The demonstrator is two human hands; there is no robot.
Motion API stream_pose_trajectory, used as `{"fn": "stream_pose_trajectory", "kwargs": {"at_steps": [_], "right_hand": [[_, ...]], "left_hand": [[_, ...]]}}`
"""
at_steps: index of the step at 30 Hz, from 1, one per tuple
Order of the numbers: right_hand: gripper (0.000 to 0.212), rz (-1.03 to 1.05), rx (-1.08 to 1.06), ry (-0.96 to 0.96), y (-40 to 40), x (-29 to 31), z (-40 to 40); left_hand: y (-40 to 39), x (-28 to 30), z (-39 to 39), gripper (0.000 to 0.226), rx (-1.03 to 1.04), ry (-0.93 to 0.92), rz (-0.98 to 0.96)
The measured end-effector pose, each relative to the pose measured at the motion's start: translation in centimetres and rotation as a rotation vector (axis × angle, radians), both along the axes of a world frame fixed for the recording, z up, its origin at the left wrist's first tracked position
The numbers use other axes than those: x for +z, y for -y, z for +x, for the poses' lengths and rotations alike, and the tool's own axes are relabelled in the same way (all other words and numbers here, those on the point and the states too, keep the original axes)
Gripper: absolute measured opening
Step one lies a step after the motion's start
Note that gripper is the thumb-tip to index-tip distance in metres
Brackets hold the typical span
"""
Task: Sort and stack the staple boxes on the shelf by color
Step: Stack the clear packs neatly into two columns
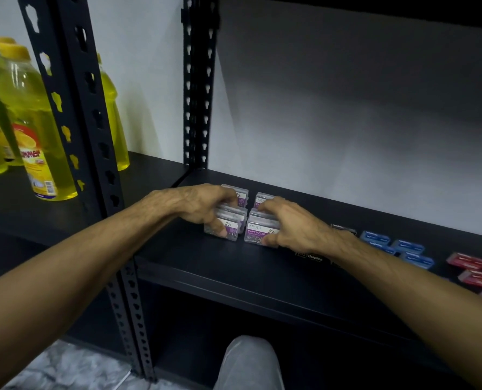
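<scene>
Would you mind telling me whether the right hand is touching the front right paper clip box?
Touching. The head view shows the right hand with its fingers curled over the top and thumb against the front of the front right paper clip box.

The place looked like a shop or stockroom. Black slotted-steel racking [74,108] with rows of keyhole slots stood against a plain white wall [346,108]. On the shelf [234,266], goods lay in multiples: clear paper clip boxes [258,230] with purple labels near the middle, blue staple boxes [397,246] at about 3 o'clock, and red staple boxes [470,270] beyond them. At 9 o'clock, on the neighbouring bay, stood several identical bottles of yellow liquid [34,130] with barcoded labels.
</scene>
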State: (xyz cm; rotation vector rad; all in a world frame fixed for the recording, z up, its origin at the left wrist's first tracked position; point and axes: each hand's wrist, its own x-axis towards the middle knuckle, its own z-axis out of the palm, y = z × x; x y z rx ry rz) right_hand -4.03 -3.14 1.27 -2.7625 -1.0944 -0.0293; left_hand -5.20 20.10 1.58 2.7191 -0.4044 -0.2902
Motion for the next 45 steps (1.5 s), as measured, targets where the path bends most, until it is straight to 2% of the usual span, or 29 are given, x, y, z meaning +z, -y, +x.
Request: {"fn": "stream_pose_trajectory", "kwargs": {"at_steps": [31,39,42,45], "right_hand": [[0.068,0.003,0.029,-0.023,0.0,0.2,0.7],[0.071,-0.005,0.029,-0.018,0.5,0.1,0.9],[0.072,-0.007,0.032,-0.011,0.7,0.1,0.8],[0.077,-0.020,0.032,0.005,1.0,0.1,0.7]], "left_hand": [[0.4,-0.7,0.0,0.063,0.013,0.040,-0.036],[1.0,-0.5,-0.1,0.059,0.013,0.036,-0.030],[1.0,-0.3,-0.2,0.065,0.028,0.034,-0.022],[1.1,0.0,-0.4,0.085,0.031,0.039,-0.009]]}}
